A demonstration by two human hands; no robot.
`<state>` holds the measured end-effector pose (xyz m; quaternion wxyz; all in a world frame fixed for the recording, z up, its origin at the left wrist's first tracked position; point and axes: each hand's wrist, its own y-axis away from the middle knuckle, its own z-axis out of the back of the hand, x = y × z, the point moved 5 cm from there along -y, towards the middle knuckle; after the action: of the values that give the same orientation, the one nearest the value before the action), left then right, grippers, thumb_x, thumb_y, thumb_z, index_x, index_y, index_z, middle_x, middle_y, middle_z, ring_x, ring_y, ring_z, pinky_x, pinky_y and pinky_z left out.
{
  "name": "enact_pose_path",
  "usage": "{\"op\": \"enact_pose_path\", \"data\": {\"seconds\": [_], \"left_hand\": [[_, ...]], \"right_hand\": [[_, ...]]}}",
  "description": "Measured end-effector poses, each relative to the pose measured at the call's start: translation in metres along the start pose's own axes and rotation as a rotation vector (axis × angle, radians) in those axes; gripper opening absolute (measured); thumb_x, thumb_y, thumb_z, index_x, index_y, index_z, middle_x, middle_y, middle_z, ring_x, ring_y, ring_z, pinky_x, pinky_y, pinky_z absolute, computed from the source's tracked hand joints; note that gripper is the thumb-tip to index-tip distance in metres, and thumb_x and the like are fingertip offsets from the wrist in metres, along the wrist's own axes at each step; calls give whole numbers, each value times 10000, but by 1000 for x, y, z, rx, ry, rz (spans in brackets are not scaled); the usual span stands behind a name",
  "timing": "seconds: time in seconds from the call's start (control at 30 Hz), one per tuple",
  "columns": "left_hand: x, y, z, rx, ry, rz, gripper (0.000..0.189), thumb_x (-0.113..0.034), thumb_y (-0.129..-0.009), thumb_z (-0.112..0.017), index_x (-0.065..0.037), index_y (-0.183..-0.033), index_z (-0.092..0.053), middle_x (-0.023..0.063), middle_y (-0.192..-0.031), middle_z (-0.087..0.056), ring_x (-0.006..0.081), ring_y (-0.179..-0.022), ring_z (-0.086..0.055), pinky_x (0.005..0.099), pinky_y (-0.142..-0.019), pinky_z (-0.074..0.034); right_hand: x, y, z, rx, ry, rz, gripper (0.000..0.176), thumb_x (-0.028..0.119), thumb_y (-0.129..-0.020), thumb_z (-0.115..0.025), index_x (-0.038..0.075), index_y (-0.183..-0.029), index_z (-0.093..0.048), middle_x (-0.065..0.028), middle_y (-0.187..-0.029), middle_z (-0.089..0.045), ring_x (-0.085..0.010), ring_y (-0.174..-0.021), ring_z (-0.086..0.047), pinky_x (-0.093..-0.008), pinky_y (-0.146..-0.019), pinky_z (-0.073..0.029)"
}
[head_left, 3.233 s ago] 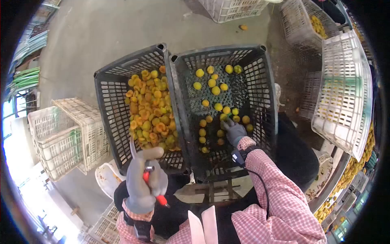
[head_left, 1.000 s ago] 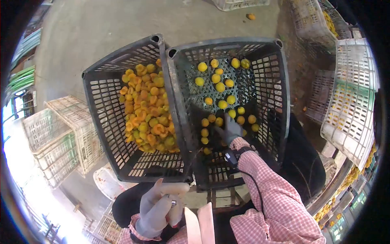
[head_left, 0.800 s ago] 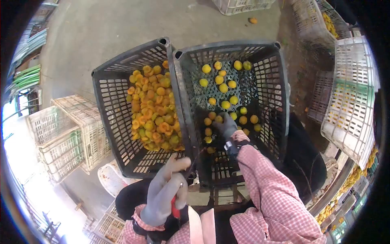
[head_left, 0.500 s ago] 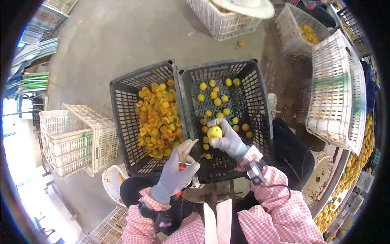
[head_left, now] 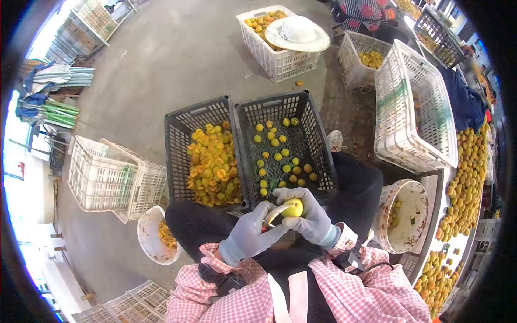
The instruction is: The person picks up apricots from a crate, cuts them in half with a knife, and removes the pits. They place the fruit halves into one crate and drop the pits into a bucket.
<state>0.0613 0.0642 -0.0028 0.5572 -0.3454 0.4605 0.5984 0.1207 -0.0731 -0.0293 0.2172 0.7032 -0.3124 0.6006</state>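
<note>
In my gloved right hand (head_left: 315,222) is a yellow-green apricot (head_left: 293,208), pinched between thumb and fingers. My gloved left hand (head_left: 249,234) is closed around a small knife (head_left: 274,216) with a curved blade and a bit of red at the handle. The blade lies right at the apricot's left side, and both hands meet over my lap. Just beyond them stands a black crate (head_left: 322,141) with several whole apricots scattered on its bottom. The black crate beside it on the left (head_left: 177,156) holds a heap of cut apricot pieces (head_left: 215,167).
White buckets stand by my left (head_left: 144,237) and right (head_left: 381,215) legs. Stacked white crates (head_left: 102,177) are at left, another (head_left: 417,113) at right. A white hat (head_left: 298,33) rests on a filled crate ahead. Apricots cover a table (head_left: 449,245) at right; a person (head_left: 362,12) sits at the back.
My right hand has brought the apricot back from over the right crate towards my lap. The knife in my left hand now meets it. The view has tilted up and shifted.
</note>
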Motion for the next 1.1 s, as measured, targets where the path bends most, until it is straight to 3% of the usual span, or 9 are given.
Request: {"op": "enact_pose_path", "data": {"seconds": [0.07,0.13,0.33,0.67,0.8,0.87,0.93,1.03,1.1], "left_hand": [[-6,7,-9,37,-58,-19,381,-195,-829,-720,-17,-1112,-536,88,-859,-642,141,-742,-645,285,-651,-506],[-9,13,-16,28,4,-28,344,-240,-855,-681,-25,-1053,-500,185,-810,-603,362,-689,-612,385,-578,-460],[-31,25,-25,-128,-207,-187,358,-240,-844,-646,-26,-1068,-466,196,-816,-605,392,-744,-620,455,-614,-481],[-18,-2,-28,-198,-579,-53,410,-216,-778,-678,-49,-1068,-442,196,-895,-612,391,-785,-621,467,-636,-496],[-28,8,-30,-155,-115,-271,432,-260,-851,-673,-45,-1140,-436,142,-804,-598,287,-652,-634,376,-562,-493],[-7,23,-51,413,695,422,386,-276,-890,-643,-52,-1137,-447,59,-735,-584,160,-586,-589,303,-538,-456],[-5,27,-53,390,748,429,361,-296,-912,-622,-55,-1138,-475,-15,-709,-562,74,-587,-537,260,-532,-424],[5,23,-46,138,386,165,345,-262,-903,-621,-39,-1132,-493,58,-701,-600,188,-562,-588,333,-521,-442],[-14,24,-34,-122,-98,-176,358,-232,-880,-624,-19,-1137,-497,169,-705,-615,342,-629,-615,419,-558,-461]], "right_hand": [[7,9,-5,-45,-185,-33,611,351,-834,-723,18,-1239,-410,-129,-1251,-517,-175,-1140,-505,-346,-993,-393],[19,14,-8,-34,-171,8,582,344,-849,-707,12,-1224,-410,-147,-1238,-537,-182,-1115,-532,-351,-996,-392],[29,31,-21,-93,-268,20,538,331,-870,-687,11,-1194,-401,-157,-1239,-542,-190,-1107,-544,-355,-997,-397],[14,17,-7,-286,-461,-52,454,113,-857,-687,35,-1216,-422,-138,-1270,-544,-204,-1137,-538,-347,-1006,-425],[26,18,2,-276,-605,-4,442,168,-859,-694,36,-1205,-452,-119,-1185,-587,-224,-1181,-533,-360,-971,-464],[29,20,-2,-169,-584,-41,456,201,-855,-702,40,-1202,-454,-119,-1158,-596,-231,-1187,-533,-364,-964,-473],[32,20,-2,-144,-578,-50,468,217,-855,-702,38,-1205,-449,-122,-1156,-597,-236,-1184,-535,-375,-967,-475],[38,20,-3,-88,-348,-54,458,224,-855,-700,31,-1185,-448,-121,-1140,-603,-250,-1170,-547,-383,-979,-460],[45,20,-6,-35,-159,176,435,246,-870,-685,25,-1160,-449,-122,-1150,-599,-255,-1138,-571,-394,-993,-438]]}}
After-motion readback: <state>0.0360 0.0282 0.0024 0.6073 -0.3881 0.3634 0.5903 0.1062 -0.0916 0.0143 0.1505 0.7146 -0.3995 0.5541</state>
